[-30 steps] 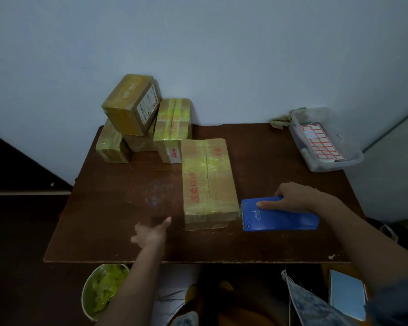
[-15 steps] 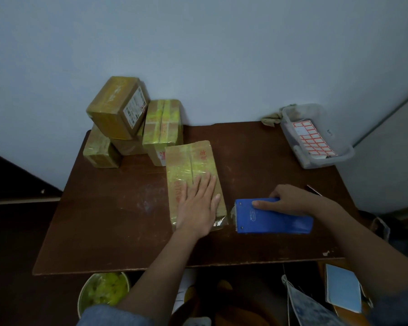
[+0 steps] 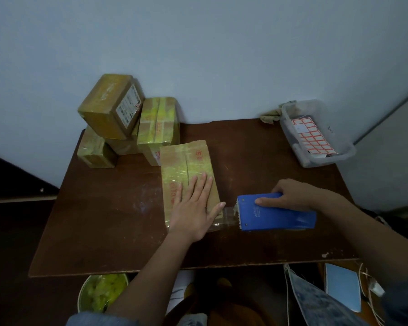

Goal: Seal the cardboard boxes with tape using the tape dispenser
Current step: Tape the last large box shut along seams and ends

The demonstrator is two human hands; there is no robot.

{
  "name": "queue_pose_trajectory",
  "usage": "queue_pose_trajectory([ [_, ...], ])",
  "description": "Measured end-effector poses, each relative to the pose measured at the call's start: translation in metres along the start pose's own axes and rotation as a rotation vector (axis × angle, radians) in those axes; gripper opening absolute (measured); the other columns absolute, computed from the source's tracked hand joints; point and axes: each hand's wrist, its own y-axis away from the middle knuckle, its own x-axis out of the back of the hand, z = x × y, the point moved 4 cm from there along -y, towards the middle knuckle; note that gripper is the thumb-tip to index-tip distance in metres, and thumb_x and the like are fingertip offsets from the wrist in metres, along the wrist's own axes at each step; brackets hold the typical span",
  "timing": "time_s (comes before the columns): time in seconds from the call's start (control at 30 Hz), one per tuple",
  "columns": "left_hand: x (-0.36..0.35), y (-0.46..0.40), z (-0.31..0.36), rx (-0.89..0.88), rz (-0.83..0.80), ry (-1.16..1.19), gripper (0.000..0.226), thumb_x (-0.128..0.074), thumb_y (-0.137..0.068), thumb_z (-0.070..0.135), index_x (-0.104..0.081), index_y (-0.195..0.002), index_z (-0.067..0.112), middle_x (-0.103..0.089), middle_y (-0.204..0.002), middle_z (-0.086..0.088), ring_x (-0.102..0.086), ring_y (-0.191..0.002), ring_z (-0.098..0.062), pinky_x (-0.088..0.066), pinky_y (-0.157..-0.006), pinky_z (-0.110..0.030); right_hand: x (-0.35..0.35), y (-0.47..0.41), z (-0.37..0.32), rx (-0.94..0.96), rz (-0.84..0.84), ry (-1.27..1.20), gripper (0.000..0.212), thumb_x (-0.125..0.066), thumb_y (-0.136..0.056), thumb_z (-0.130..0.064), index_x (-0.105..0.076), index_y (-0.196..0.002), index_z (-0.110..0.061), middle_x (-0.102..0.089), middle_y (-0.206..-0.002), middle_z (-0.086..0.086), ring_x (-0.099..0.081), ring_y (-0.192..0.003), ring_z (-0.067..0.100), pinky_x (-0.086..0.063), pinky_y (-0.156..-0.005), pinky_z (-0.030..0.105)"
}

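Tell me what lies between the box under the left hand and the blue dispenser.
A short strip of clear tape, seen in the head view.

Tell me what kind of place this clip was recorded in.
Probably a small home packing corner, not a warehouse: a worn wooden table against a plain wall, a stack of taped cardboard boxes, and a clear plastic tub holding a sheet of red-bordered labels.

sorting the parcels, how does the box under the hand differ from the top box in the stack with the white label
The flat box lies level on the table, pressed by the left hand; the labelled box sits tilted atop other boxes, untouched. The flat box shows red print, the labelled box a white sticker. Both are tape-wrapped brown cardboard.
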Motion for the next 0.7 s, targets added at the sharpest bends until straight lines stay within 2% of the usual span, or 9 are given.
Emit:
queue_pose_trajectory([
  [0.1, 0.002, 0.000, -0.001, 0.000, -0.004, 0.001, 0.079, 0.000, -0.089, 0.073, 0.021, -0.151, 0.029, 0.027, -0.157, 0.011, 0.027, -0.144, -0.011, 0.014, -0.120, -0.044, -0.002, -0.002, 0.002, 0.007, -0.028, -0.021, 0.083, -0.042, -0.065, -0.091, -0.074, -0.087, -0.018, -0.065, -0.081, 0.006, -0.057, -0.067, 0.016, -0.040, -0.064, 0.025],
  [0.17, 0.002, -0.001, 0.000, -0.003, -0.007, 0.007, 0.081, -0.001, -0.087, 0.075, 0.020, -0.151, 0.029, 0.027, -0.156, 0.012, 0.027, -0.144, -0.011, 0.016, -0.119, -0.043, 0.001, 0.003, 0.006, -0.009, -0.024, 0.022, 0.084, -0.041, -0.069, -0.087, -0.072, -0.099, -0.015, -0.067, -0.102, 0.012, -0.062, -0.082, 0.024, -0.041, -0.068, 0.024],
  [0.23, 0.002, 0.000, 0.000, -0.003, -0.008, -0.002, 0.081, -0.001, -0.087, 0.075, 0.020, -0.151, 0.029, 0.028, -0.156, 0.012, 0.028, -0.144, -0.011, 0.016, -0.119, -0.043, 0.008, 0.011, 0.009, -0.049, -0.015, 0.075, 0.086, -0.039, -0.067, -0.086, -0.069, -0.103, -0.014, -0.063, -0.113, 0.013, -0.063, -0.095, 0.028, -0.041, -0.070, 0.024],
  [0.33, 0.001, -0.001, 0.000, 0.006, -0.009, -0.016, 0.081, 0.000, -0.088, 0.075, 0.021, -0.151, 0.028, 0.027, -0.157, 0.012, 0.027, -0.144, -0.011, 0.013, -0.120, -0.044, 0.014, 0.013, 0.009, -0.032, 0.008, 0.143, 0.088, -0.036, -0.062, -0.090, -0.067, -0.100, -0.017, -0.063, -0.105, 0.007, -0.062, -0.087, 0.021, -0.043, -0.071, 0.026],
  [0.43, 0.001, -0.001, 0.001, 0.008, -0.009, -0.022, 0.080, -0.001, -0.088, 0.073, 0.021, -0.151, 0.028, 0.027, -0.157, 0.012, 0.027, -0.144, -0.011, 0.013, -0.120, -0.043, 0.011, 0.005, 0.002, -0.060, 0.009, 0.245, 0.080, -0.036, -0.063, -0.093, -0.061, -0.097, -0.025, -0.061, -0.095, -0.003, -0.060, -0.083, 0.013, -0.047, -0.076, 0.029],
  [0.57, 0.002, -0.001, 0.002, 0.010, -0.006, -0.020, 0.079, -0.001, -0.089, 0.072, 0.020, -0.151, 0.029, 0.026, -0.157, 0.012, 0.027, -0.144, -0.011, 0.015, -0.119, -0.042, 0.005, 0.000, -0.007, -0.087, -0.022, 0.311, 0.065, -0.038, -0.075, -0.088, -0.057, -0.084, -0.026, -0.059, -0.083, -0.005, -0.057, -0.074, 0.010, -0.042, -0.069, 0.027],
  [0.7, 0.002, -0.001, 0.003, 0.010, -0.004, -0.020, 0.079, -0.001, -0.089, 0.072, 0.019, -0.152, 0.029, 0.025, -0.158, 0.012, 0.027, -0.144, -0.011, 0.014, -0.119, -0.042, -0.004, -0.012, -0.018, -0.112, -0.058, 0.366, 0.070, -0.036, -0.077, -0.088, -0.057, -0.088, -0.022, -0.060, -0.085, -0.002, -0.058, -0.077, 0.013, -0.040, -0.070, 0.029],
])
